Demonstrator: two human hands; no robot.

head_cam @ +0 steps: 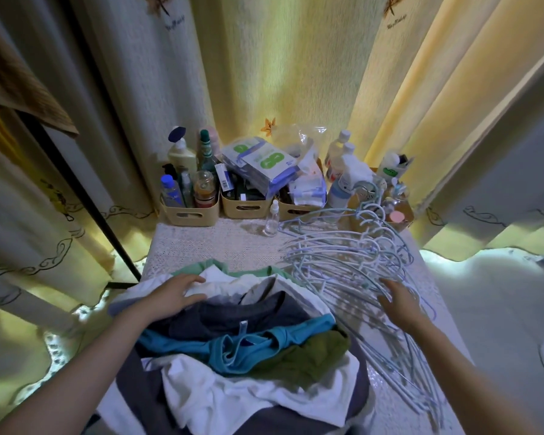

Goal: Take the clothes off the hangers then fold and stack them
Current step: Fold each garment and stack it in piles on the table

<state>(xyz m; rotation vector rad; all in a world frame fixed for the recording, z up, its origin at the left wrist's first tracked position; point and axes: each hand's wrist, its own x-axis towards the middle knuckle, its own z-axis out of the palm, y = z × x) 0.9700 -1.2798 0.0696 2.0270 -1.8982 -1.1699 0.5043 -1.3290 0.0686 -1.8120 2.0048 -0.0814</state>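
A loose pile of clothes covers the near half of the table: white, dark grey, teal, olive and pale green garments overlapping. My left hand rests on the white garment at the far side of the pile, fingers spread and slightly curled over the cloth. To the right lies a fanned heap of several pale blue hangers, all bare. My right hand lies flat on those hangers with straight fingers.
The table has a white lace cover. At its far edge stand beige bins packed with bottles, boxes and packets, and a small clear spray bottle. Curtains hang behind and on both sides; a black rack pole stands left.
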